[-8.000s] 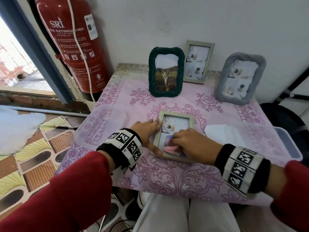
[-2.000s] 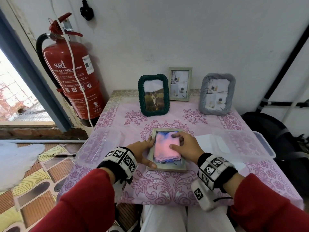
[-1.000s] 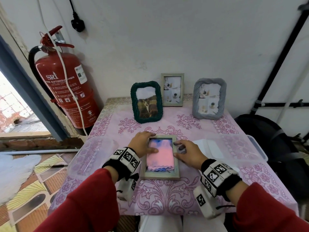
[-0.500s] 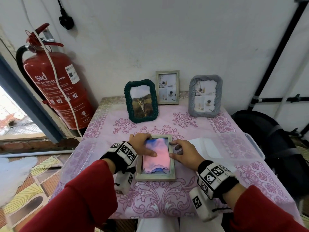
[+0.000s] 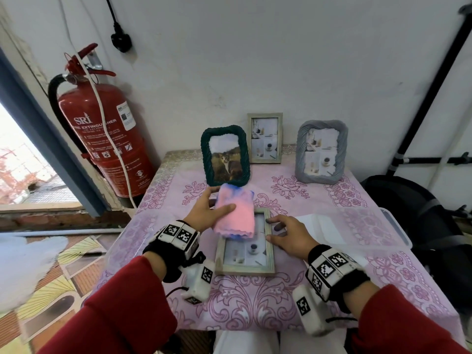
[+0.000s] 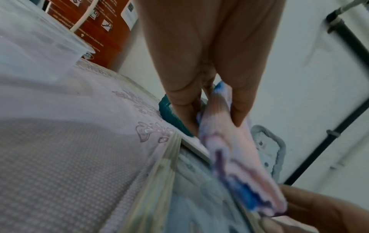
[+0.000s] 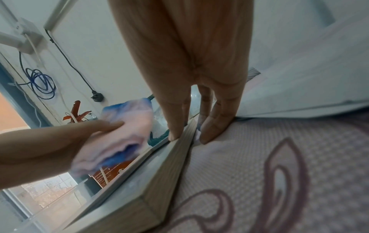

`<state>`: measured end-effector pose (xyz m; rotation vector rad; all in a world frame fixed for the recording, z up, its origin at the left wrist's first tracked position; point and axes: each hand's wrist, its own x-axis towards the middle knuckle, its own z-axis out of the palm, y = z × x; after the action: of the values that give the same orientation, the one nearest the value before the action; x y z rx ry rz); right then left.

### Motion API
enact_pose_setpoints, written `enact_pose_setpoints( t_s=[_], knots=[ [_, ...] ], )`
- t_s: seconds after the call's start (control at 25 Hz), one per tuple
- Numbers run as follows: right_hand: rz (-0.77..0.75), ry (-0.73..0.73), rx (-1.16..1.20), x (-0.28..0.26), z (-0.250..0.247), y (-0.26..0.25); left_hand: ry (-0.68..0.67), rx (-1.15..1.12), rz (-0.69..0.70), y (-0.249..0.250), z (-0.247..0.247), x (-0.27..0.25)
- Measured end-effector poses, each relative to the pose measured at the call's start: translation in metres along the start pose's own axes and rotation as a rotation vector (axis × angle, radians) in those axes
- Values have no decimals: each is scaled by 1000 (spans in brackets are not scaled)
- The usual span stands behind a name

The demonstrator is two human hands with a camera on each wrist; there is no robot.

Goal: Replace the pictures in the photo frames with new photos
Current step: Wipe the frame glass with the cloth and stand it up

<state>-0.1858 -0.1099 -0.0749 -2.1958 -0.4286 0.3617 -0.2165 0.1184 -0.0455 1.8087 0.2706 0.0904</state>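
A pale wooden photo frame [image 5: 244, 269] lies flat, glass up, on the pink tablecloth [image 5: 255, 310] in front of me. My left hand [image 5: 207, 212] pinches a folded pink and blue cloth [image 5: 236, 213] between thumb and fingers and holds it just above the frame's far end. In the left wrist view the cloth [image 6: 233, 151] hangs from the fingers. My right hand [image 5: 283, 232] rests with straight fingers on the frame's right edge [image 7: 169, 157], thumb on the rim. Three frames stand at the back: a dark green one [image 5: 225, 155] with a cat photo, a wooden one [image 5: 264, 137], a grey one [image 5: 321, 152].
A red fire extinguisher [image 5: 102, 139] stands left of the table by the wall. A clear plastic container [image 5: 357, 231] lies on the table's right side, with another [image 5: 143, 226] at the left edge. A dark bag [image 5: 413, 213] sits on the right beyond the table.
The cloth lay spread over the flat frame's glass; my left hand has now lifted it off toward the far left, uncovering the photo. My right hand stays on the frame's right edge.
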Motion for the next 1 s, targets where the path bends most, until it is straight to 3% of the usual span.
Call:
enact_pose_setpoints(
  t_s=[0.12,0.2,0.32,0.68,0.84,1.0],
  knots=[
    [-3,0,-24,0,1,1,110,-92,68,7,-18,-9],
    [6,6,-15,1,1,3,87,-160,113,15,-32,-18],
    [21,12,6,3,3,3,71,-32,219,22,-58,-34],
    [-9,61,-66,6,11,5,134,226,44,15,-144,-70],
    [-6,79,-109,7,14,5,50,291,-51,-10,-163,-81],
    [-8,94,-131,7,16,3,3,331,-52,-38,-162,-83]
  ],
)
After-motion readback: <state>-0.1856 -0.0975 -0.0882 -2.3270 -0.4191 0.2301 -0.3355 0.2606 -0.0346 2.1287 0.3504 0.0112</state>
